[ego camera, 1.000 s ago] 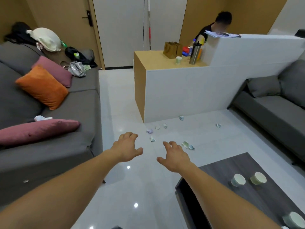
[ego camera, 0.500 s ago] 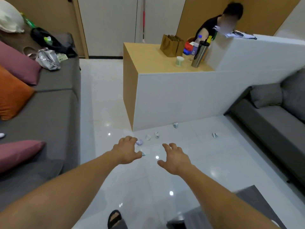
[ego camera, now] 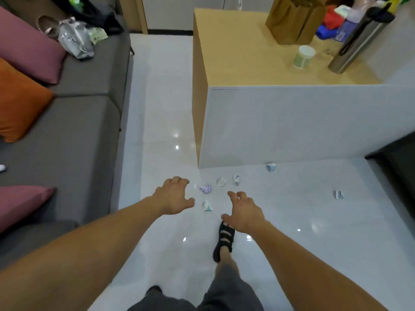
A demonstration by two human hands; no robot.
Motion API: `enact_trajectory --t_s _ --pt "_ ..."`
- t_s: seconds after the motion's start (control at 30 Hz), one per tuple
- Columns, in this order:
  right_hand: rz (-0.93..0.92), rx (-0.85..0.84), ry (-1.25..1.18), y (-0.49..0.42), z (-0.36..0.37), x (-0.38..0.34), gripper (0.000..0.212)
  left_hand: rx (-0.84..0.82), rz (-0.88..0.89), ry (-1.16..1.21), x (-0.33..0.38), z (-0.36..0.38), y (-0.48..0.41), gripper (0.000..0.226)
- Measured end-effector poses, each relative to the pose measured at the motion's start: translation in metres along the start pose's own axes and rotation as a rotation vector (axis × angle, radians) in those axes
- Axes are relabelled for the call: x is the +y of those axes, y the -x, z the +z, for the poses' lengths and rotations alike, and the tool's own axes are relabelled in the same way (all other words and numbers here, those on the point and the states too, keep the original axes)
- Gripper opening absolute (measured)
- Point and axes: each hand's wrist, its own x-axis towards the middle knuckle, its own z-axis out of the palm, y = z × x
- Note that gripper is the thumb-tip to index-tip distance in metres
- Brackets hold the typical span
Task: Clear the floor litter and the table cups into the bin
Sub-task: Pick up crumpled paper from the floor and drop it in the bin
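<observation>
Left hand (ego camera: 174,196) and right hand (ego camera: 243,212), both outstretched above the white floor (ego camera: 157,108) with fingers loosely spread and gripping nothing. Crumpled paper litter (ego camera: 206,188) (six scraps visible) lies scattered beyond the fingertips, near the base of the counter (ego camera: 280,126); a sandalled foot (ego camera: 224,240) stands beneath the right hand.

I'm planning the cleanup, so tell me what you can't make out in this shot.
Head view:
- Bin and table cups: outside the frame.
- Paper bag, flask: tops cut off by the top edge.
- Floor litter: scraps too small to identify.
</observation>
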Motion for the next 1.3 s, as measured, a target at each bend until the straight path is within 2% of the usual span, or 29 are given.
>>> enact_trajectory --t_s 0.23,0.4,0.43,0.53,0.63,0.77,0.9,1.03,1.2,1.3 --pt "-0.138 -0.208 0.133 -0.149 0.001 0.043 0.079 -0.104 -0.250 0.225 0.000 0.036 -0.114 0.074" --pt "-0.192 -0.328 0.217 -0.250 0.060 0.051 0.080 -0.151 -0.371 0.396 -0.033 0.113 -0.193 0.074" --pt "-0.206 -0.339 0.227 -0.282 0.098 0.053 0.080 -0.173 -0.402 0.424 -0.049 0.149 -0.221 0.073" --pt "-0.260 -0.310 0.235 -0.337 0.145 0.048 0.082 -0.205 -0.408 0.447 -0.070 0.197 -0.262 0.073" --pt "-0.267 -0.340 0.244 -0.420 0.253 0.056 0.087 -0.226 -0.428 0.462 -0.114 0.292 -0.336 0.074" --pt "-0.277 -0.348 0.317 -0.497 0.370 0.082 0.093 -0.165 -0.385 0.493 -0.153 0.391 -0.413 0.072" --pt "-0.299 -0.285 0.334 -0.539 0.446 0.112 0.095 -0.132 -0.364 0.519 -0.175 0.461 -0.464 0.072" --pt "-0.395 -0.139 0.171 -0.554 0.479 0.131 0.077 -0.138 -0.343 0.565 -0.177 0.499 -0.486 0.073" --pt "-0.437 -0.116 -0.116 -0.544 0.467 0.115 0.058 -0.122 -0.370 0.744 -0.162 0.492 -0.491 0.072" --pt "-0.555 -0.095 -0.311 -0.529 0.449 0.091 0.059 -0.145 -0.395 0.937 -0.153 0.469 -0.492 0.052"
